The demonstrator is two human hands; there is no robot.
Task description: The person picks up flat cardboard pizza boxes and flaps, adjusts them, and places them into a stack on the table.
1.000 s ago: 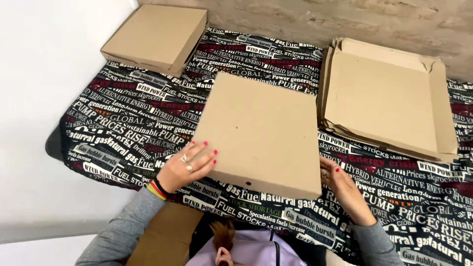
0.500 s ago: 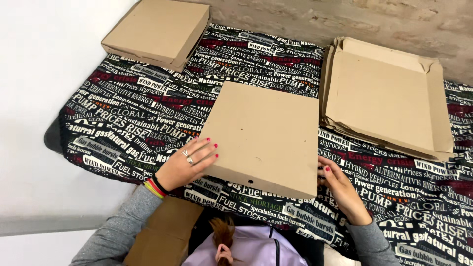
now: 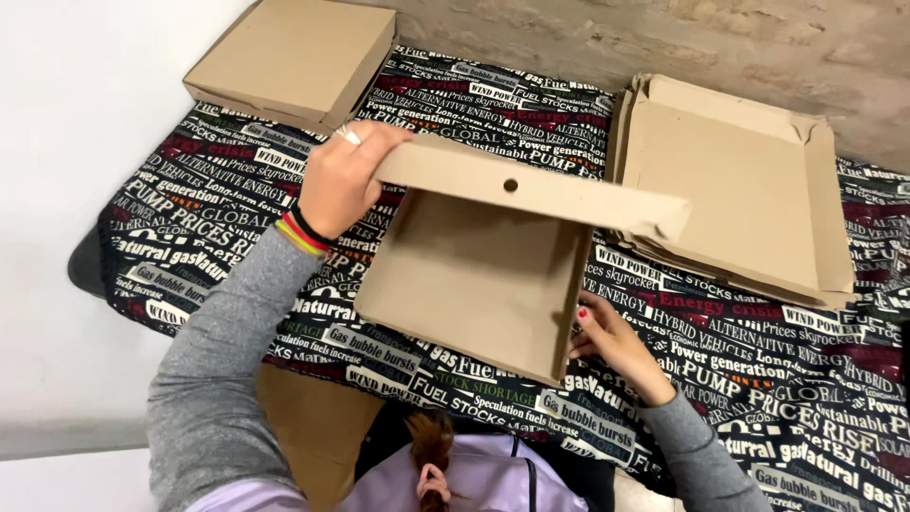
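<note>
My left hand (image 3: pixel 339 182) pinches the raised lid (image 3: pixel 531 190) of the cardboard box (image 3: pixel 474 275) at its left corner, fingers curled over the flap edge. My right hand (image 3: pixel 607 334) rests against the box's right side wall near the front corner, fingers loosely bent and touching the cardboard; I cannot tell whether it is actually gripping. The box sits mid-desk on the printed cloth (image 3: pixel 739 379), near the front edge, with the lid swung up and tilted.

A closed box (image 3: pixel 294 59) sits at the far left corner, and a stack of flat unfolded boxes (image 3: pixel 730 180) lies at the far right, just beside the lid's right end.

Risks, as I judge them: with a one-corner hold, the lid could twist or crease along the hinge. The lid's right tip could snag the flat stack. The base could slide on the cloth, since only light side contact holds it.
</note>
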